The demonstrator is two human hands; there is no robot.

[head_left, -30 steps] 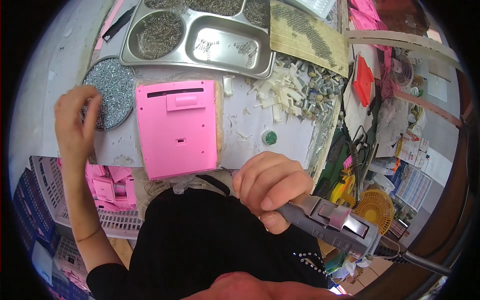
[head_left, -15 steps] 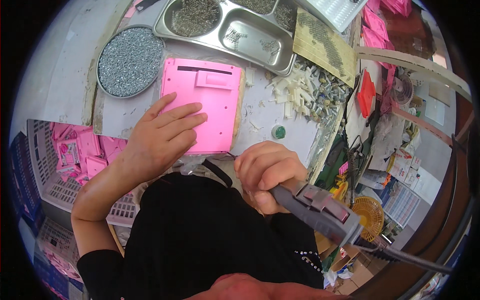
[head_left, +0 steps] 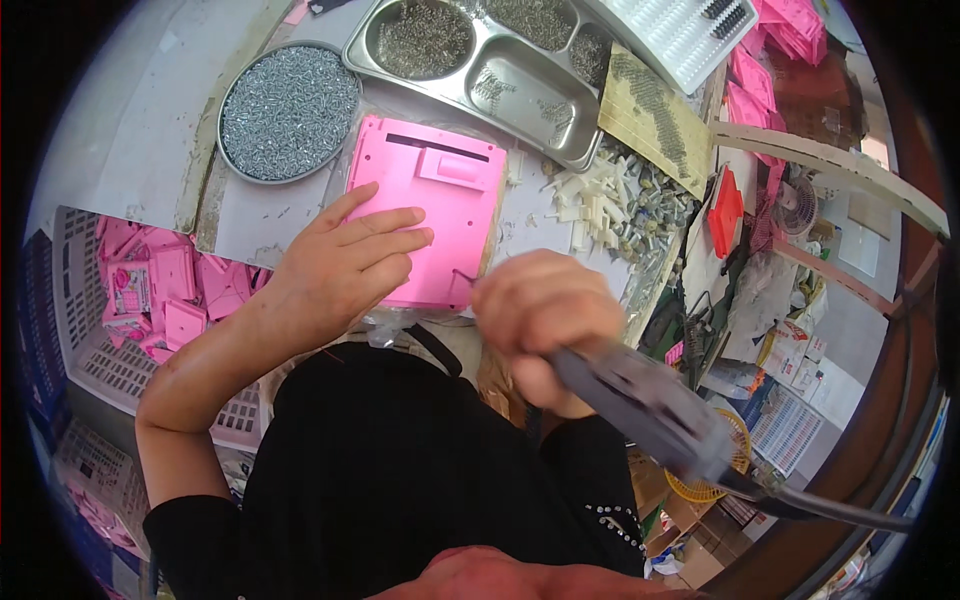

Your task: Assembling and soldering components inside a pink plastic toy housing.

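Observation:
A pink plastic case [head_left: 462, 215] lies flat on the bench, with a dark slot and a raised block near its far edge. My left hand [head_left: 350, 258] rests on its left part, fingers stretched out and spread. In my right hand [head_left: 545, 315], fingers wrapped round it, is a grey corded power screwdriver [head_left: 650, 408], slightly blurred. Its thin bit points left over the case's near right corner; whether the tip touches a hole I cannot tell. Padding shows beneath the case's right edge.
A round tray of silvery screws [head_left: 355, 92] stands far left of the case. Behind it sits a steel compartment tray [head_left: 470, 82] with small metal parts. White plastic pieces [head_left: 585, 205] lie to the right. A crate [head_left: 92, 345] at left holds pink parts.
My right hand and the screwdriver have risen away from me, bringing the bit over the case's near right corner. My left hand stays on the case. The whole view has shifted slightly.

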